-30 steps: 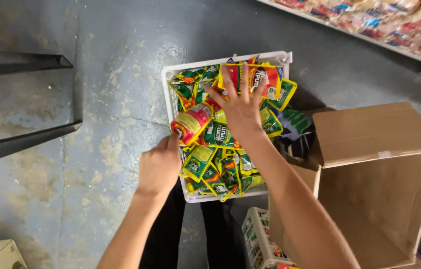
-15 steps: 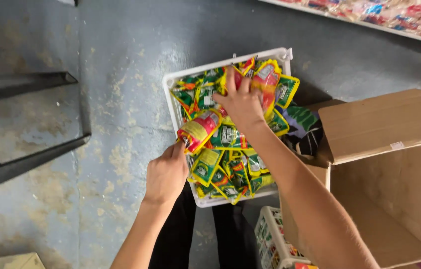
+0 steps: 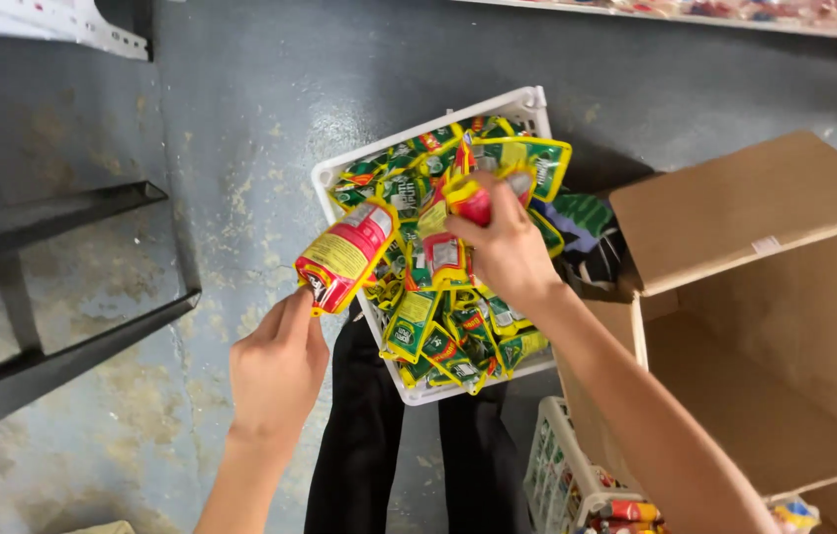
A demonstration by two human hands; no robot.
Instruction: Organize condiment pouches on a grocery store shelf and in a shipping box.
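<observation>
The left hand point(image 3: 278, 368) pinches the bottom corner of a red-and-yellow pouch point(image 3: 344, 254), lifting it off the heap to separate it. The right hand point(image 3: 504, 242) is closed around several small packets point(image 3: 468, 198) above the white basket point(image 3: 418, 148), which is full of green sachets.

Left hand point(image 3: 277, 371): bare forearm enters from 6 o'clock, back of hand up, fingers straight and together, pointing toward 1 o'clock, fingertips pinched shut. Right hand point(image 3: 503, 247): forearm enters from 4 o'clock, crosses frame toward 11 o'clock, wrist slightly bent, fingers curled closed in fist-like grasp, knuckles up.
</observation>
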